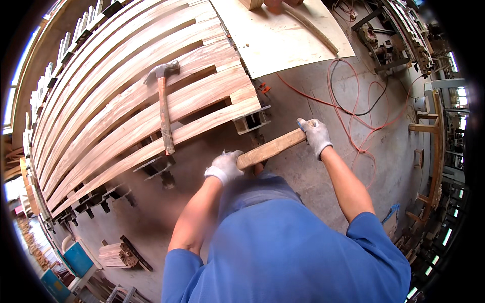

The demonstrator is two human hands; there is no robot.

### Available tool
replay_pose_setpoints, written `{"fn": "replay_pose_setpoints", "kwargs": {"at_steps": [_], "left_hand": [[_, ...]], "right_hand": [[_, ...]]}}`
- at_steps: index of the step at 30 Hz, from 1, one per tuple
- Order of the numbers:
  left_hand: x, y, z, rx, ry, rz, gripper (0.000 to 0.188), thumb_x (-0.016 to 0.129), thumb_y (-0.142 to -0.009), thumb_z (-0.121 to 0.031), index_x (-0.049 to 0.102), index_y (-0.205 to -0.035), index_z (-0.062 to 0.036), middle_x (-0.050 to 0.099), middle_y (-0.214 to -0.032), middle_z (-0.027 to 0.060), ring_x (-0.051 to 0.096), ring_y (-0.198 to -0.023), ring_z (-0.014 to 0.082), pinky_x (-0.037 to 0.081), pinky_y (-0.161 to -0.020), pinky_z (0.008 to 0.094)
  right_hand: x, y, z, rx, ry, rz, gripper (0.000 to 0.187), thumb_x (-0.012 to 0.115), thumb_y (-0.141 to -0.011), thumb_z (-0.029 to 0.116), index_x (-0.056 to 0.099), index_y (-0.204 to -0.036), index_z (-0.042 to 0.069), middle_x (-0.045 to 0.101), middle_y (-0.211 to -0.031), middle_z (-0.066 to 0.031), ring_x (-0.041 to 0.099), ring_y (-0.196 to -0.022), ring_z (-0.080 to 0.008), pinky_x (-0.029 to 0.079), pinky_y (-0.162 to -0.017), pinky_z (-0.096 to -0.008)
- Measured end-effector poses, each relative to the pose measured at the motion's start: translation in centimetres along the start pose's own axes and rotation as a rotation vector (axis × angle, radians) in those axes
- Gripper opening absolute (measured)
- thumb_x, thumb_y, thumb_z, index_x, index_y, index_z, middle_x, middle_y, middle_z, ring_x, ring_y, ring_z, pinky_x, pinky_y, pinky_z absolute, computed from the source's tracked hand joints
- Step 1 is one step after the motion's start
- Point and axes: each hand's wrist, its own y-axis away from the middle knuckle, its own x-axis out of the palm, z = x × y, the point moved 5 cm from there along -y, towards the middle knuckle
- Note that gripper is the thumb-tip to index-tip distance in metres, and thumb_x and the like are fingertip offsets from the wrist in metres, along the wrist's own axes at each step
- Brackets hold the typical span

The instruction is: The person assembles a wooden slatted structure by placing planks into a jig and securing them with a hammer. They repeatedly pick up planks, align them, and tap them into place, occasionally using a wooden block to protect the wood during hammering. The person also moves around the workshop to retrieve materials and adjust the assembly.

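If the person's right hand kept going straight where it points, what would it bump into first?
Probably the pale, flat wooden sheet ahead of the white-gloved right hand, though how high it lies is unclear.

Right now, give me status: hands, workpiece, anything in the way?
Left hand and right hand gripping opposite ends of wooden block. Block apart from slats. Hammer lying across slats; red hose on floor, right side.

We are seeing no text, label, number or sign that we are able to read here.
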Motion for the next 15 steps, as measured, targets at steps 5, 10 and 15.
{"fn": "replay_pose_setpoints", "kwargs": {"at_steps": [5, 10, 15], "left_hand": [[0.1, 0.2, 0.3, 0.026, -0.035, -0.078, 0.064, 0.084, -0.075, -0.032, 0.071, -0.135, -0.0152, 0.078, -0.12, 0.019, 0.074, -0.113, 0.0396, 0.058, -0.102, 0.0477], [-2.4, -0.9, 1.6, -0.015, -0.078, -0.129, 0.053, 0.078, -0.079, -0.025, 0.073, -0.131, -0.0141, 0.078, -0.12, 0.0201, 0.074, -0.113, 0.04, 0.059, -0.1, 0.0486], [-3.2, -1.5, 2.3, -0.046, -0.096, -0.148, 0.046, 0.078, -0.079, -0.028, 0.076, -0.122, -0.0137, 0.078, -0.116, 0.0211, 0.074, -0.111, 0.0405, 0.059, -0.099, 0.0486]], "right_hand": [[0.7, 0.5, -0.1, -0.035, -0.097, -0.019, 0.041, 0.082, -0.097, 0.043, 0.073, -0.097, 0.003, 0.065, -0.079, -0.0023, 0.057, -0.066, -0.0116, 0.049, -0.061, -0.0339], [1.8, 0.0, 0.2, 0.026, -0.142, 0.009, 0.041, 0.08, -0.098, 0.043, 0.075, -0.101, 0.002, 0.067, -0.081, -0.0024, 0.059, -0.067, -0.0118, 0.052, -0.063, -0.0337], [2.8, -2.8, 0.8, 0.028, -0.026, 0.005, 0.042, 0.077, -0.098, 0.044, 0.076, -0.103, 0.003, 0.073, -0.087, -0.0095, 0.067, -0.071, -0.0179, 0.056, -0.067, -0.0381]]}}
